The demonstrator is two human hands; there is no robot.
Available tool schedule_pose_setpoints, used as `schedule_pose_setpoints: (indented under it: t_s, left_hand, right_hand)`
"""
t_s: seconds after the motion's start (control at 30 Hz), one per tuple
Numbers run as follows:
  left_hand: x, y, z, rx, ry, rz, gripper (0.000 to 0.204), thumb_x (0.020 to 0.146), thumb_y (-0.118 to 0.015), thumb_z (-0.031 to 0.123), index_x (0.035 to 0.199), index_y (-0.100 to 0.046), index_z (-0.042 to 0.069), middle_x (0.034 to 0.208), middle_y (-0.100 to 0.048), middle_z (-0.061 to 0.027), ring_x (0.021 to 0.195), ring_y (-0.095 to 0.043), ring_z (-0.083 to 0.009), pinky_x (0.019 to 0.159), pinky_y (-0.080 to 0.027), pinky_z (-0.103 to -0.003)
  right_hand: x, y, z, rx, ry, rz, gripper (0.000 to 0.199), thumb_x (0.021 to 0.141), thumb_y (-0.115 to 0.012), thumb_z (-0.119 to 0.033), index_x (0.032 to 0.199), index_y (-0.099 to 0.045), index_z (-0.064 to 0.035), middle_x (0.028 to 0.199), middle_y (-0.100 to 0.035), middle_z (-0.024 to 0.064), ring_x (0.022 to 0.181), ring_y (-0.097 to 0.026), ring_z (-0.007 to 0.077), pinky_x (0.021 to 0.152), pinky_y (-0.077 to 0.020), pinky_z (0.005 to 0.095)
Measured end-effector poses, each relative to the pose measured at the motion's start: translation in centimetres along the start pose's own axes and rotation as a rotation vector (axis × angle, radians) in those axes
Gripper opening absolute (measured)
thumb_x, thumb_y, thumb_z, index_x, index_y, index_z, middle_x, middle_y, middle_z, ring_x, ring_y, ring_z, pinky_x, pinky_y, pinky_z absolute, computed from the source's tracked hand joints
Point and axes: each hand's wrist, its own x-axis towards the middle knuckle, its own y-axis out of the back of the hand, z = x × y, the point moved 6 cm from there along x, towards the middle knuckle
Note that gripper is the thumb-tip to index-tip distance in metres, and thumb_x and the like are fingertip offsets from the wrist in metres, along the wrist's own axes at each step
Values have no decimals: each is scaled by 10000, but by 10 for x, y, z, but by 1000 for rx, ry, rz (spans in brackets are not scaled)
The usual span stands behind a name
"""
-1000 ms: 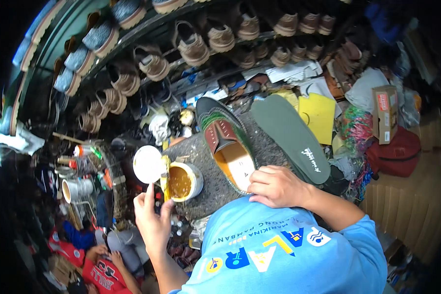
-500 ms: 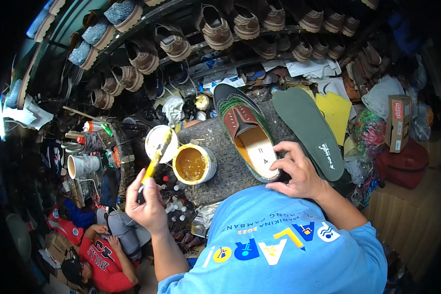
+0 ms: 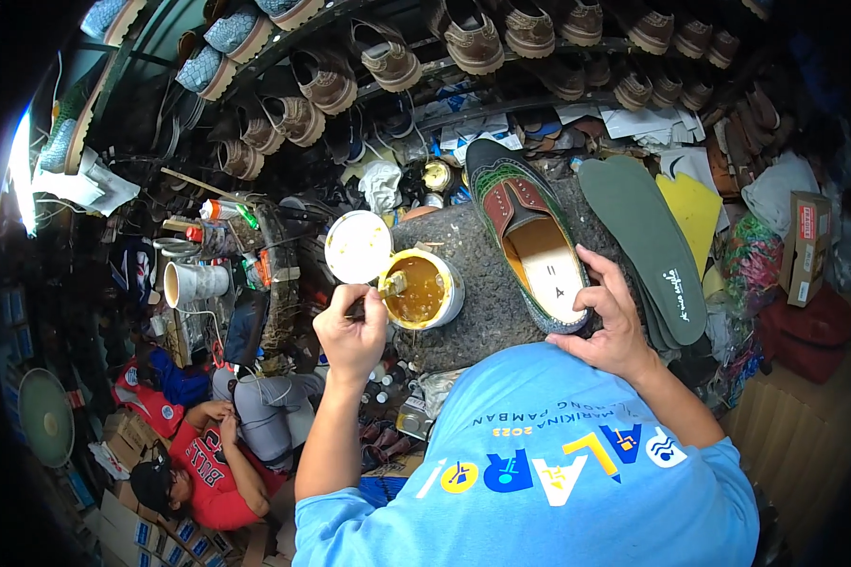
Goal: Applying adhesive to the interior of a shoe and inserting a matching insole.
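Observation:
My left hand (image 3: 352,331) is closed around the handle of a glue brush (image 3: 394,283). Its bristles point into a white tub (image 3: 456,300) of amber, sticky-looking glue; whether they touch the surface is hard to tell. A smeared round white lid (image 3: 357,248) sits against the tub's far left side. My right hand (image 3: 619,317) grips the heel of a leather shoe (image 3: 522,210), thumb outside and fingers over the rim. Black, green and reddish-brown, the shoe has a pale insole and its toe points away from me. It rests on a dark, rough work block (image 3: 482,326).
Grey-green insole sheets (image 3: 643,227) lie right of the shoe, by yellow sheet material (image 3: 687,213). Racks of brown shoes (image 3: 473,42) run along the back. A white cup (image 3: 194,283) and small bottles stand left. At lower left, a person in red (image 3: 208,477) reclines.
My left hand has brought the brush from above the lid into the tub's mouth. My right hand stays on the shoe's heel. The whole view has shifted, so things sit farther right.

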Motion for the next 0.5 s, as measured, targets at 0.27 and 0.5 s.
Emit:
schedule_pose_setpoints:
  t_s: [0.27, 0.5]
  left_hand:
    - [-35, -10, -75, -1274, 961, 252, 209, 1027, -535, 254, 905, -613, 103, 597, -582, -49, 406, -422, -90, 382, -302, -236]
    - [-18, 44, -16, -356, 268, 203, 64, 981, -656, 48, 937, -672, 5, 734, -659, -82, 583, -593, -91, 538, -468, -233]
  right_hand:
    - [-1, -2, -8, 2, -23, -79, 470, 669, -971, -116, 955, -599, -92, 1487, -401, 269, 1357, -528, 437, 1078, -500, 467]
    - [-3, -3, -4, 81, -37, -76, 441, 666, -965, -91, 920, -606, -78, 1493, -388, 261, 1348, -532, 417, 1118, -470, 475]
